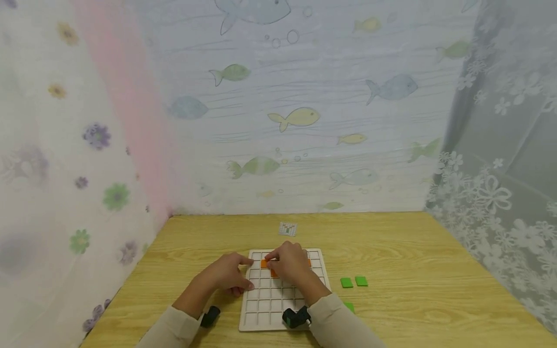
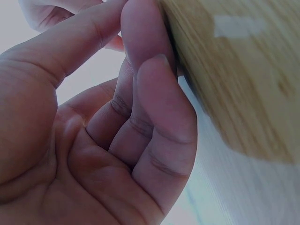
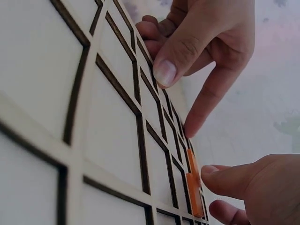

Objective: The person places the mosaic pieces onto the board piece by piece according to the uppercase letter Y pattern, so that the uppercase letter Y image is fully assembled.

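On the light wooden tabletop [image 1: 391, 251], near its front edge, lies a white square grid board [image 1: 265, 309]. Flat orange square tiles [image 1: 264, 263] sit in its far rows. The right hand [image 1: 290, 263] pinches one down there — fingers curled. The left hand [image 1: 226, 274] rests loosely at the board's left edge, thumb touching it, grasping nothing. Green square tiles [image 1: 354, 282] lie just right.

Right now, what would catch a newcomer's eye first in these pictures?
Two hands meet over a white grid board on the wooden table: the right hand and the left hand both at orange tiles near its far edge. Green tiles lie to the board's right, and fish-patterned curtains hang behind.
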`<action>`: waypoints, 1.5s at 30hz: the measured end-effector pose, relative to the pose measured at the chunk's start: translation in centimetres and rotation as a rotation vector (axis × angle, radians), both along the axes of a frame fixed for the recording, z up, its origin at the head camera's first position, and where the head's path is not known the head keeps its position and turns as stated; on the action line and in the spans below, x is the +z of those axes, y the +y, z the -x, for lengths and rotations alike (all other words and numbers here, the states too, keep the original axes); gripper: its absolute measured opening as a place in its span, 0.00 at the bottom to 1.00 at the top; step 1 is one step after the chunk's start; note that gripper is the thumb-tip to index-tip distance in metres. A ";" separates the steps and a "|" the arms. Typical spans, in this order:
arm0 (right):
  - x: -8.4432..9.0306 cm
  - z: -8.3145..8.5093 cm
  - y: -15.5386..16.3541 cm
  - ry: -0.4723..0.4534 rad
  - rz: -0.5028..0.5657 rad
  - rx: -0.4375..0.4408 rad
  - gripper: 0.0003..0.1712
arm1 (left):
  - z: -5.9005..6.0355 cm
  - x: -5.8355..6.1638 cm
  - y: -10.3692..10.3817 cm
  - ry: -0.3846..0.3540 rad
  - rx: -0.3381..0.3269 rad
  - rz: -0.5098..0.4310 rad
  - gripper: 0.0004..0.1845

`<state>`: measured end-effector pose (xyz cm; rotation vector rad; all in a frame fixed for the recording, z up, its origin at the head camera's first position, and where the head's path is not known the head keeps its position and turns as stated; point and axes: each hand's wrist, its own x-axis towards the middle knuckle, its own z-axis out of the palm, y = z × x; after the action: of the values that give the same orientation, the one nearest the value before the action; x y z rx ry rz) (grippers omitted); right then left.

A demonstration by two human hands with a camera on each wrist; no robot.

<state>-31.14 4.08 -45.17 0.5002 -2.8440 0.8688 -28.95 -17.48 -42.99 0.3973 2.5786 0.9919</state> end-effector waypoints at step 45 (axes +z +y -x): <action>3.2 -1.8 13.1 0.000 0.056 0.104 0.10 | -0.2 0.1 0.0 0.003 0.018 0.009 0.38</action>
<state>-29.38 17.21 -41.97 0.6452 -2.8062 0.9627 -28.71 -17.45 -42.86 0.3737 2.5929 0.9857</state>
